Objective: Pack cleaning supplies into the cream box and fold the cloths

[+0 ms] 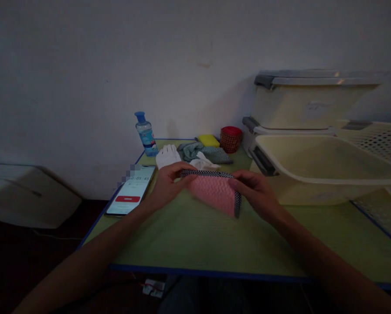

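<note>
A pink cloth (213, 192) with a black-and-white patterned border hangs between my two hands, a little above the green table (195, 244). My left hand (174, 181) pinches its upper left corner between thumb and fingers. At the upper right corner, my right hand (256, 189) is closed on the border the same way. The cloth's lower edge slants and is slightly blurred. Just beyond it lie a white glove (168, 156), a crumpled white piece (204, 162) and a grey-green cloth (211, 153).
A phone (131, 192) showing a timer lies at the left edge. Behind stand a blue bottle (147, 137), a yellow sponge (209, 140) and a red round container (231, 138). An open cream bin (293, 192) and a lidded box (300, 107) occupy the right.
</note>
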A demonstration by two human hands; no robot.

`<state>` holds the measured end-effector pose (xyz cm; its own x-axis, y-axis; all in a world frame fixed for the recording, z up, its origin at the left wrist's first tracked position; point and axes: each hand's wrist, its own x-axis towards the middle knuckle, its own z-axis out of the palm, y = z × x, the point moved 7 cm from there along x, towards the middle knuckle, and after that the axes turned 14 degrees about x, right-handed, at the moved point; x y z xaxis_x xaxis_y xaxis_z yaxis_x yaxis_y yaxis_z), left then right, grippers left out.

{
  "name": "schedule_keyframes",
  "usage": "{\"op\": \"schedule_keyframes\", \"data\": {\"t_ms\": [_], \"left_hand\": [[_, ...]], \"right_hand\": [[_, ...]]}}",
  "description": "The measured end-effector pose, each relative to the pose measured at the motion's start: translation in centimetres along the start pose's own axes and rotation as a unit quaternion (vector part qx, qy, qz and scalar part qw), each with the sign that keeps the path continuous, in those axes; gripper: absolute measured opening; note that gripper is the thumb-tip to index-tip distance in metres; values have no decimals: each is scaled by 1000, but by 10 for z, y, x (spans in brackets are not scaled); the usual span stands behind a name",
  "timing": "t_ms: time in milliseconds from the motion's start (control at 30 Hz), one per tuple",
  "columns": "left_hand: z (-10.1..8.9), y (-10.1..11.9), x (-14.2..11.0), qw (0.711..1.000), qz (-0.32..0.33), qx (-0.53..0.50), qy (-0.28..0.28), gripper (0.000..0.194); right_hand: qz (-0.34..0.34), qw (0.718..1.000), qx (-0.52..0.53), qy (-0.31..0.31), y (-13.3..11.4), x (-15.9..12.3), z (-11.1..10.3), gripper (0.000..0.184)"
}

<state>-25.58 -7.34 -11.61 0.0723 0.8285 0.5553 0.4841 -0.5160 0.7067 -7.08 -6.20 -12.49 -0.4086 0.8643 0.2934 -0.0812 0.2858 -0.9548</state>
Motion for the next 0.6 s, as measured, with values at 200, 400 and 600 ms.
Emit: {"op": "schedule_keyframes", "data": {"t_ms": [200, 400, 600], "left_hand": [[16, -21, -9, 978, -188, -74, -47, 25], [39, -53, -19, 967, -190, 124, -115, 21], [39, -43, -22, 938, -96, 307, -125, 26]], "right_hand": [[123, 991, 55, -19, 24, 3, -5, 27], [118, 970, -198, -78, 55, 7, -6, 23], [-3, 932, -359, -55, 43, 9, -6, 17]]}}
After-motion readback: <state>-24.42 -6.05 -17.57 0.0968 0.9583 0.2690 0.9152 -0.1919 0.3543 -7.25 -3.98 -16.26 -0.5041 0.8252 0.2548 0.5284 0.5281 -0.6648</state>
